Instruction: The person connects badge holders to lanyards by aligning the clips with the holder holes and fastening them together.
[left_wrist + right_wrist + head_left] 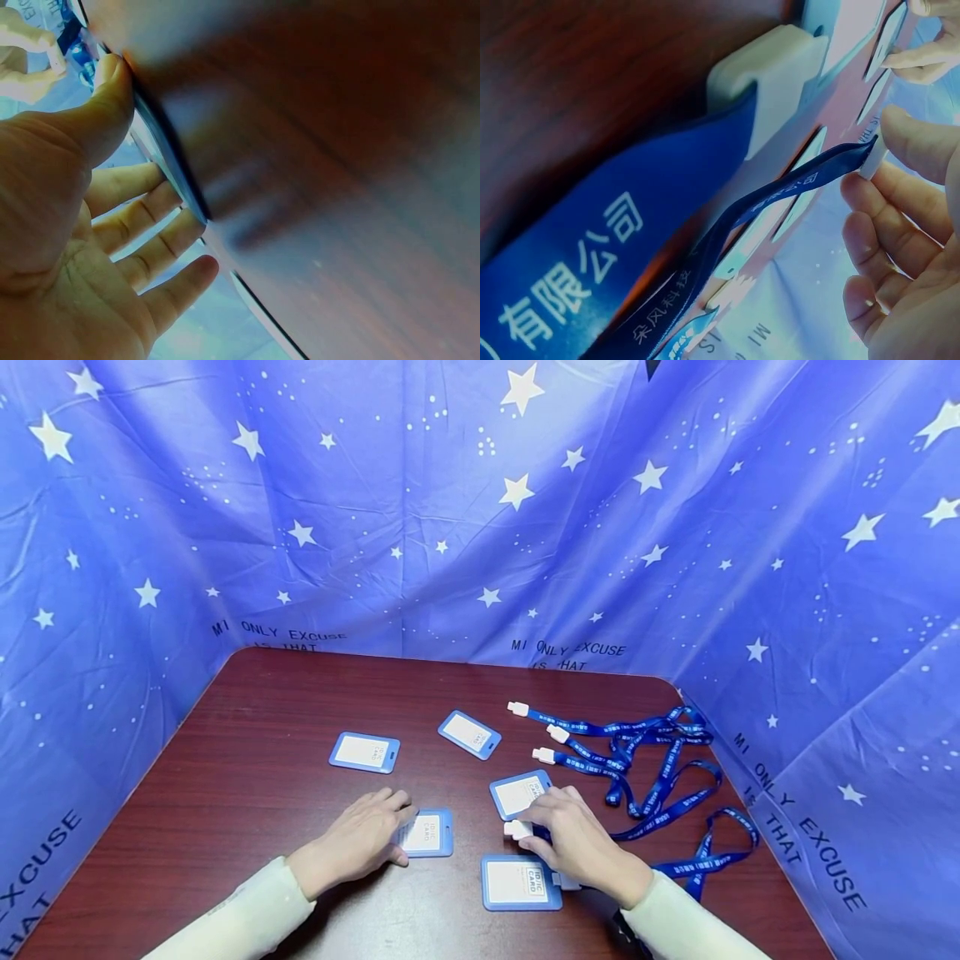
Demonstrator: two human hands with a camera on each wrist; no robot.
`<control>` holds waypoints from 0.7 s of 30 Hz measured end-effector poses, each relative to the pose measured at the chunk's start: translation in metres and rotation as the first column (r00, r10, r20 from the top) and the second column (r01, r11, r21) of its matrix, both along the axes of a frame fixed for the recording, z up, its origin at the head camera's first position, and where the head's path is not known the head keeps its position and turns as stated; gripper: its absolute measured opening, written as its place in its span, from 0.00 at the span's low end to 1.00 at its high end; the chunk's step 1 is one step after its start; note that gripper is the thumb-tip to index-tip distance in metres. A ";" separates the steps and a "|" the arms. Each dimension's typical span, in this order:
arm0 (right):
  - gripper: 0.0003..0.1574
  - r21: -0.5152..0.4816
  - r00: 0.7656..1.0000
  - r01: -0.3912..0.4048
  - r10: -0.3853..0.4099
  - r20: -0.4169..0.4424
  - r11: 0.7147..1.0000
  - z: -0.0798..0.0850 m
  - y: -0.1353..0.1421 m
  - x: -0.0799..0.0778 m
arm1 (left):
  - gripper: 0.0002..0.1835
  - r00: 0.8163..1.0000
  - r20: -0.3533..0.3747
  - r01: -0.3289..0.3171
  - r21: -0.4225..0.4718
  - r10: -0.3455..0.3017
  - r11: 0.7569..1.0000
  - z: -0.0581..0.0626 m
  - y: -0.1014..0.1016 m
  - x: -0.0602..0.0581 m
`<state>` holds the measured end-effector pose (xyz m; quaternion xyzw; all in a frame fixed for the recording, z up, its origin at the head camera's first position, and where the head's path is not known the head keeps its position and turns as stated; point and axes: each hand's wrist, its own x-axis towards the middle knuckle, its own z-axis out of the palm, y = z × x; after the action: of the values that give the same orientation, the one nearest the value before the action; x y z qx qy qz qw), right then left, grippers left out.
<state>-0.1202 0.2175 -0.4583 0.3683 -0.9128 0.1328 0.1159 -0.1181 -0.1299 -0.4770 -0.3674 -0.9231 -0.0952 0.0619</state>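
My left hand point(358, 837) grips a blue-framed ID card holder point(429, 833) by its edges, thumb on the near edge and fingers across the far one. The holder lies at the table's front middle, its left end hidden under the fingers. To the right, my right hand point(585, 837) pinches the white clip point(517, 830) of a blue lanyard between thumb and fingers; this clip point(874, 156) also shows in the right wrist view. Below that hand lies another card holder point(521, 893) with a lanyard clip point(769, 82) at its slotted end. A tilted card holder point(513, 797) lies just beyond the pinched clip.
Two more card holders, one at the left point(363, 752) and one in the middle point(468, 734), lie farther back. Several blue lanyards point(660, 793) with white clips spread over the table's right side. A starry blue curtain point(420, 510) encloses the brown table point(247, 760).
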 end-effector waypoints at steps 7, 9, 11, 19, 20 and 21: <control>0.17 0.001 1.000 -0.006 0.006 -0.007 1.000 -0.002 -0.003 -0.001 | 0.37 1.000 0.010 -0.001 0.000 0.001 1.000 0.000 0.000 0.000; 0.17 0.003 1.000 -0.007 0.007 -0.007 1.000 -0.002 -0.004 -0.001 | 0.37 1.000 0.012 -0.003 -0.001 0.003 1.000 0.000 0.000 0.000; 0.17 0.002 1.000 -0.012 0.012 -0.009 1.000 -0.002 -0.005 -0.001 | 0.37 1.000 0.011 -0.004 -0.002 0.004 1.000 -0.001 0.000 0.000; 0.16 0.013 1.000 -0.007 0.007 -0.005 1.000 -0.003 -0.009 -0.003 | 0.37 1.000 -0.001 -0.003 -0.004 0.003 1.000 -0.002 0.000 0.000; 0.16 0.017 1.000 -0.003 0.003 -0.001 1.000 -0.003 -0.010 -0.003 | 0.37 1.000 -0.002 -0.003 -0.004 0.003 1.000 -0.002 0.000 0.000; 0.16 0.020 1.000 -0.001 0.001 0.002 1.000 -0.003 -0.010 -0.003 | 0.37 1.000 -0.003 -0.002 -0.003 0.002 1.000 -0.002 0.000 0.000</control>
<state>-0.1231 0.2073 -0.4617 0.3695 -0.9141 0.1243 0.1111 -0.1185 -0.1295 -0.4788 -0.3665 -0.9236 -0.0932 0.0629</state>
